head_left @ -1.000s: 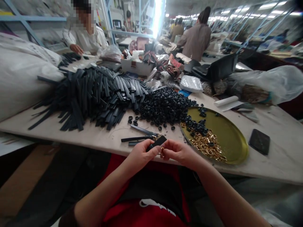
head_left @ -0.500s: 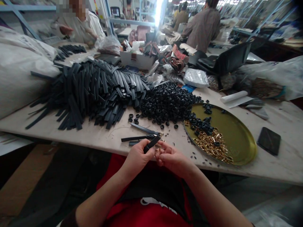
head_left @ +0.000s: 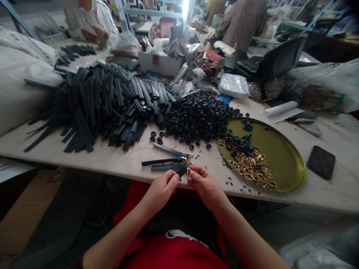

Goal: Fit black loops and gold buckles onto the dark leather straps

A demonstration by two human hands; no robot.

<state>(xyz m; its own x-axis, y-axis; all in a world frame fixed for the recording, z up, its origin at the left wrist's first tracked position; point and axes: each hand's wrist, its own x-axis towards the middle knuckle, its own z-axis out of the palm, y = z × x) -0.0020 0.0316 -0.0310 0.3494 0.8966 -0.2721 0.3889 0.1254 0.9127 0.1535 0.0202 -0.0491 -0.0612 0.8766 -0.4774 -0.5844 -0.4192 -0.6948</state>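
Note:
At the table's front edge, my left hand (head_left: pixel 162 188) is closed on a short black strap (head_left: pixel 182 171), its end pointing up and right. The fingers of my right hand (head_left: pixel 206 187) pinch a small gold buckle (head_left: pixel 189 172) against that strap end; my fingertips partly cover it. Just beyond my hands lie three black straps with gold buckles at their right ends, the nearest strap (head_left: pixel 165 167) almost touching my left fingers. Farther off is a heap of small black loops (head_left: pixel 196 119). Gold buckles (head_left: pixel 252 168) lie in a round golden tray (head_left: pixel 283 153) to the right.
A large pile of black straps (head_left: pixel 103 101) covers the table's left side, beside a white sack (head_left: pixel 25 89). A phone (head_left: pixel 321 162) lies right of the tray. Behind stand a white box (head_left: pixel 159 64) and plastic-wrapped bundles. A person (head_left: pixel 89 22) sits across the table.
My hands have drawn slightly apart, and the strap in my left hand now points lower, its end meeting the buckle. The view has tilted down a little.

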